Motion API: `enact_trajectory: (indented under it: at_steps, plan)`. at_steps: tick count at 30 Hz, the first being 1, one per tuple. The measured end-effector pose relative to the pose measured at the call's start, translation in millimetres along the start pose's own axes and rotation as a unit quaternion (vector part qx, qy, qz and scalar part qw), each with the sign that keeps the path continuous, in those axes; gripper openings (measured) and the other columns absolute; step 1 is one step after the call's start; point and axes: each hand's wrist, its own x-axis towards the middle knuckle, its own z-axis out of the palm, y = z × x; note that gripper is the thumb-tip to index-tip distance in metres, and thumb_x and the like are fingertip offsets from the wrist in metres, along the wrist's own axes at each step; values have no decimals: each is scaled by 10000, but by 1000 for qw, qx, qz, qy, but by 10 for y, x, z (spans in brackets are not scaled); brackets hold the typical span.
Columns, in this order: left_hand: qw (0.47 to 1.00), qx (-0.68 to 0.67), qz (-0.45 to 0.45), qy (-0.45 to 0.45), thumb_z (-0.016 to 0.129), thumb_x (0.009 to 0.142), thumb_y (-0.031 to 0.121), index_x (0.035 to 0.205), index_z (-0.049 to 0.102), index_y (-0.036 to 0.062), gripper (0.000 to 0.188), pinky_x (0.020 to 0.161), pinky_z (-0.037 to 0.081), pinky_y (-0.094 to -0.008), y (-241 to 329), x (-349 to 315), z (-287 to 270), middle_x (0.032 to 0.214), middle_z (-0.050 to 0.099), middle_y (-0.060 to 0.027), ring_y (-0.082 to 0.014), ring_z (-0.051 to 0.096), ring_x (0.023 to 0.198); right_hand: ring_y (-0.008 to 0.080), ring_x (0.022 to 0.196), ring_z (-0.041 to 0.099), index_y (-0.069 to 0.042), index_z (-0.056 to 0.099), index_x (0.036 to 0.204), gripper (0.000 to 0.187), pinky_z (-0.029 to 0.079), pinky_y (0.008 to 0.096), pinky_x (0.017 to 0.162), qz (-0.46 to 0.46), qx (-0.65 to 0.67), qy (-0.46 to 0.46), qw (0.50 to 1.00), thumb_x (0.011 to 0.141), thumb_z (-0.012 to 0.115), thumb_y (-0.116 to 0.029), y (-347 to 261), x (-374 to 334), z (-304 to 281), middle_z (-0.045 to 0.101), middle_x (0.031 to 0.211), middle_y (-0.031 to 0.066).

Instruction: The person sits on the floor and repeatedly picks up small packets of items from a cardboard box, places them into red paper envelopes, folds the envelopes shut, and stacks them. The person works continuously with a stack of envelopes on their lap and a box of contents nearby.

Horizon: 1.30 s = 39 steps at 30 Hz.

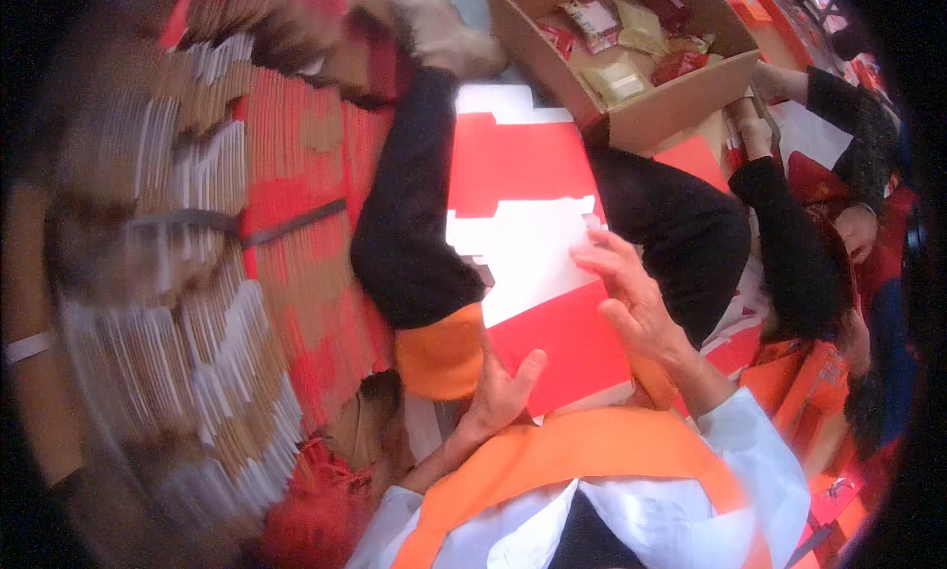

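Observation:
A red and white folding carton (567,342) lies on my lap, its red panel toward me and a white inner part bent up beyond it. My left hand (501,396) grips its near left edge, thumb over the red panel and fingers partly hidden along the side. At the right edge, my right hand (631,303) is open, fingers spread beside the white part. Further out between my legs, another red panel with white flaps (513,165) lies flat; whether both belong to one carton I cannot tell.
Strapped stacks of flat red and brown cartons (306,244) stand on the left. At the far right is a brown cardboard box (671,115) with several small packets inside. Another person's dark-sleeved arms (779,214) reach in from the right. Orange and red packages (799,382) lie nearby.

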Motion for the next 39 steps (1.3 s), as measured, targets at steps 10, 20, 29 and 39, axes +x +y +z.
enact_trajectory:
  at_steps: [10,20,29,39]
  plan:
    - [977,171,124,-4,554,855,214,945,554,46,190,705,429,-246,-149,105,-227,982,510,-87,-153,509,860,229,1138,422,-28,481,825,33,357,355,944,190,234,40,952,841,458,-47,93,-463,334,504,1178,114]
    - [978,14,203,37,638,789,47,966,461,33,250,836,428,-311,-90,114,-61,1046,540,-133,-214,527,968,164,991,480,-58,437,1047,290,390,284,880,84,293,89,948,781,551,-38,33,-391,386,475,1065,90]
    - [988,123,80,40,578,775,-12,983,569,7,209,858,401,-268,155,166,-30,1002,575,-80,-158,530,959,153,934,497,-33,513,887,71,389,268,841,183,253,91,946,819,493,-26,-186,-244,270,525,969,81]
    - [987,116,106,19,536,791,-21,974,569,-12,187,896,396,-296,77,147,-49,1052,579,-112,-193,535,998,149,916,503,-14,539,844,109,394,275,839,222,314,104,917,841,431,-32,-63,-282,303,538,957,84]
